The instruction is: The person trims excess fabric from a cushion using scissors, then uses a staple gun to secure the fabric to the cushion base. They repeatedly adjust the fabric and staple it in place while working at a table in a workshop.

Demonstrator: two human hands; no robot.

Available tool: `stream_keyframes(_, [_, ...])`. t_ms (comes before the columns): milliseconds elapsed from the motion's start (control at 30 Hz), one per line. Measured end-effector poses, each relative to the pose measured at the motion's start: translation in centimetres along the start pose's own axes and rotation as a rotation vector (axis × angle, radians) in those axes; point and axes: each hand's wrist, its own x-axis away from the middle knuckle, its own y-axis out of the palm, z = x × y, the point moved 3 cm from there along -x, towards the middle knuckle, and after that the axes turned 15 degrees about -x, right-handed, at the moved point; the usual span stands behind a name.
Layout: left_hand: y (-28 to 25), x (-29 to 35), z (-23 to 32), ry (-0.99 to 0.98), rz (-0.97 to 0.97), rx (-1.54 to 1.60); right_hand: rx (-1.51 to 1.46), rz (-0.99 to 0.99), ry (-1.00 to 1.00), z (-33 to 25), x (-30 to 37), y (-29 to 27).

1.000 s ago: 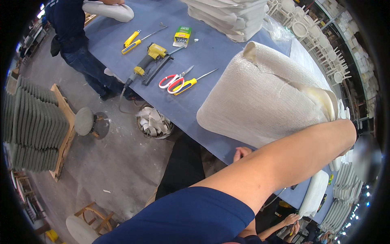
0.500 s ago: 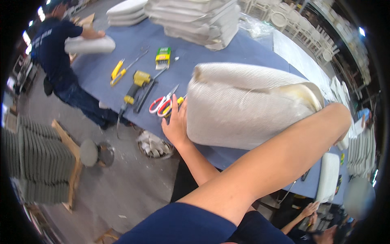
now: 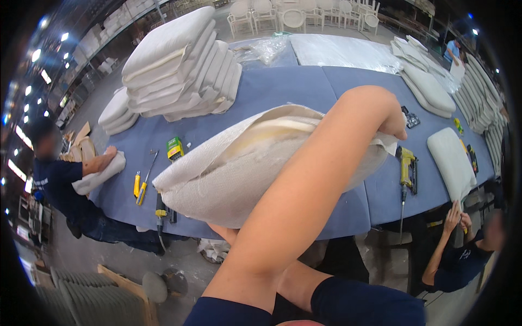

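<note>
A large off-white fabric-covered cushion (image 3: 217,185) lies tilted before me on a blue table (image 3: 283,87). Along its upper side the cover gapes, and yellowish padding (image 3: 266,133) shows. My forearms cross. My left hand (image 3: 392,120) reaches over to the cushion's far right end, its fingers curled on the fabric corner (image 3: 387,144). Under the lower left edge, my right hand (image 3: 224,232) touches the cushion; its fingers are hidden there. Just left of the cushion lie a yellow-handled screwdriver (image 3: 142,193), a yellow cutter (image 3: 136,185), a green-yellow box (image 3: 174,148) and a partly covered staple gun (image 3: 161,209).
A tall cushion stack (image 3: 168,70) stands back left. Another staple gun (image 3: 405,168) lies on the right. One co-worker (image 3: 60,179) handles a cushion at the left; another (image 3: 467,255) holds a white cushion (image 3: 448,160) at the right. A scrap bag (image 3: 213,250) sits below the table edge.
The view has swung to the right. The cushion has turned and tilted. My right hand has gone from its left side to beneath its edge; the red-handled scissors are now out of sight.
</note>
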Motion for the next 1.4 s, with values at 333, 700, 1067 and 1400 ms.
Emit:
stream_keyframes(333, [1.3, 2.4, 5.8, 0.042, 0.094, -0.077, -0.212, -0.063, 0.109, -3.3, 7.3, -5.0])
stream_keyframes(700, [1.5, 3.2, 6.6, 0.094, 0.155, -0.117, -0.306, -0.03, 0.147, -3.1, 10.9, -3.0])
stream_keyframes(1067, [0.7, 1.5, 5.6, 0.088, 0.218, -0.126, -0.433, 0.132, 0.323, -1.6, 18.4, -6.8])
stream_keyframes(1400, [-0.4, 0.5, 1.5, 0.021, 0.155, -0.135, -1.038, 0.415, 0.543, -4.0, 28.6, -24.1])
